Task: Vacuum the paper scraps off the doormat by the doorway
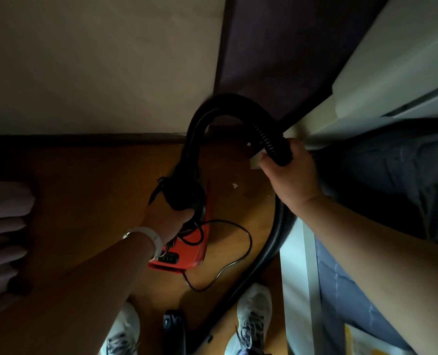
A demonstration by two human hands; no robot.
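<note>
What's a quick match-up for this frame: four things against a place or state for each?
Things:
1. hose
2. vacuum body
3. power cord
4. paper scrap

States:
a. looped on the floor
b. red, its top held by the left hand
c. gripped by the right hand
d. small, white, loose on the floor

Pairs: 1-c, 2-b, 3-a, 4-d

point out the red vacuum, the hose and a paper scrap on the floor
red vacuum (187,260): head view, on the red casing near its lower end.
hose (228,105): head view, on the top of the black ribbed loop.
paper scrap (235,185): head view, on the middle of the small white piece on the floor.
</note>
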